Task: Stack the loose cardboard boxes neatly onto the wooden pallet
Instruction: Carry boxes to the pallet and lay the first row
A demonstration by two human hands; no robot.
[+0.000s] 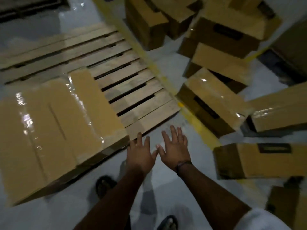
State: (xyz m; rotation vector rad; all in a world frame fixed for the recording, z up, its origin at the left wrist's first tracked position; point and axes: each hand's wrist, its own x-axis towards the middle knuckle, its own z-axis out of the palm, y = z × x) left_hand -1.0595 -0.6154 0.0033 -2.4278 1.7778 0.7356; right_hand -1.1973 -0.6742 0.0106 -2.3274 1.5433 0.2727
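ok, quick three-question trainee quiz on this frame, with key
1. True or false: the left hand is gripping a box.
2. Where do the loose boxes lie? A) on the floor right of the pallet, past the yellow line; B) on top of the pallet; C) under the pallet.
3. Fill in: the taped boxes already on the pallet cover its near-___ corner.
Key: 1 false; 2 A; 3 left.

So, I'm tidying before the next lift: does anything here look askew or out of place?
Yes: the loose boxes right of the pallet lie jumbled, several tilted and leaning on each other, crowding the yellow floor line.
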